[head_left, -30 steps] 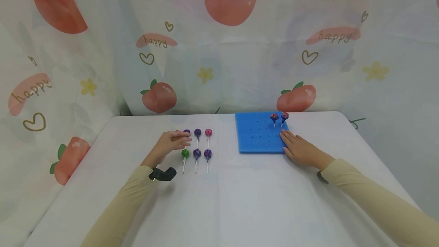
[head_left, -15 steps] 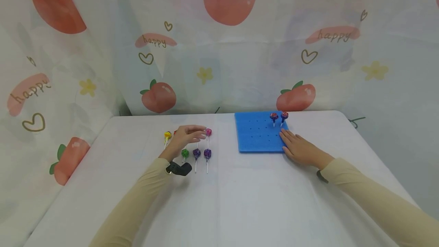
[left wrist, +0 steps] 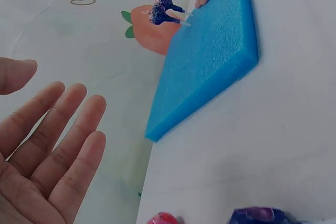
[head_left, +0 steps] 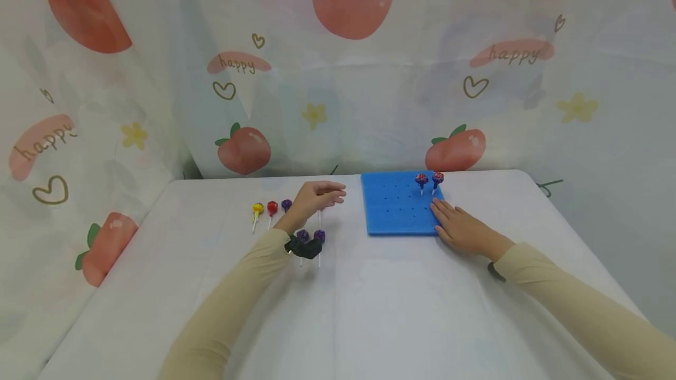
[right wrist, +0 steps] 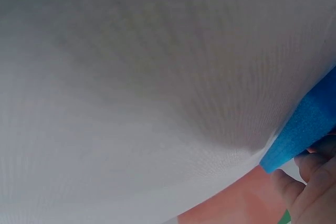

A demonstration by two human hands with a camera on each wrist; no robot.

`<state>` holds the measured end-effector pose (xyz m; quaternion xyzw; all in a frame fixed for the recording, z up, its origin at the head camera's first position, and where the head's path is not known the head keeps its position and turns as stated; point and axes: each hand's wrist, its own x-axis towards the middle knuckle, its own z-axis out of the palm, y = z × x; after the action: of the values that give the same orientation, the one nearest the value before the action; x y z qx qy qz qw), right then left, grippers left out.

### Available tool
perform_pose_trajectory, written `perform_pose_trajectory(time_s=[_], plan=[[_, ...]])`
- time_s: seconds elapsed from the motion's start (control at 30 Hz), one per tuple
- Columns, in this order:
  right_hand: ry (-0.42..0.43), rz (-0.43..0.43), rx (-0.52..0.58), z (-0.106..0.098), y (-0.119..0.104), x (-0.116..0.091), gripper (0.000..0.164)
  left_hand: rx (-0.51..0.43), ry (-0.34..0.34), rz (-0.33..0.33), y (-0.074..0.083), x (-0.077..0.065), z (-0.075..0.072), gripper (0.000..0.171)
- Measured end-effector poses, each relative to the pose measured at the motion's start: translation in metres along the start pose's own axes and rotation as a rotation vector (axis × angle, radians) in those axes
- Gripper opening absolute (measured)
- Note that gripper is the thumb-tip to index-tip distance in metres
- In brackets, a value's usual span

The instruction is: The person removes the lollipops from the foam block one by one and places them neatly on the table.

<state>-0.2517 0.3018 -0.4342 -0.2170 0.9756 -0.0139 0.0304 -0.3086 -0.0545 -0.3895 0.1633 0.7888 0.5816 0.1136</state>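
Observation:
My left hand (head_left: 314, 199) hovers over the right end of the lollipop rows, fingers extended and holding nothing. In the left wrist view its fingers (left wrist: 68, 148) are loosely straight, thumb apart. My right hand (head_left: 467, 230) rests on the right edge of a blue foam board (head_left: 391, 224) dotted with small holes. Two dark-wrapped lollipops (head_left: 421, 180) stand upright in its far right corner. Lying on the table are a yellow lollipop (head_left: 257, 209), a red lollipop (head_left: 271, 207) and several purple ones, including a purple lollipop (head_left: 319, 236). My left hand and wrist hide others; a pink lollipop (left wrist: 163, 219) shows in the left wrist view.
A white cloth covers the table (head_left: 369, 309). Behind it hangs a curtain (head_left: 364, 98) printed with fruit, hearts and flowers. A black strap with a camera (head_left: 305, 247) sits on my left wrist.
My left hand has moved right across the lollipops, from the purple one toward the board, with nothing in it. My right hand has stayed on the board's edge.

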Motion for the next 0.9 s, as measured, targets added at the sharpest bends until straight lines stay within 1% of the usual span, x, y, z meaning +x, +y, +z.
perform_pose_trajectory(time_s=[0.13,0.33,0.43,0.6,0.9], plan=[[-0.005,0.004,0.005,-0.001,0.000,-0.001,0.059,-0.001,-0.021,0.019,0.000,0.011,0.008,0.034],[-0.007,0.006,0.008,0.000,0.000,-0.002,0.059,0.006,-0.058,0.083,0.001,0.026,0.021,0.036],[-0.003,0.002,0.008,0.001,0.000,-0.001,0.059,0.014,-0.066,0.093,0.004,0.031,0.028,0.035],[-0.007,0.000,0.011,0.001,0.002,0.000,0.060,0.017,-0.063,0.094,0.007,0.039,0.039,0.034],[-0.009,-0.001,0.005,0.001,0.002,0.000,0.060,0.018,-0.039,0.116,0.005,0.053,0.056,0.036]])
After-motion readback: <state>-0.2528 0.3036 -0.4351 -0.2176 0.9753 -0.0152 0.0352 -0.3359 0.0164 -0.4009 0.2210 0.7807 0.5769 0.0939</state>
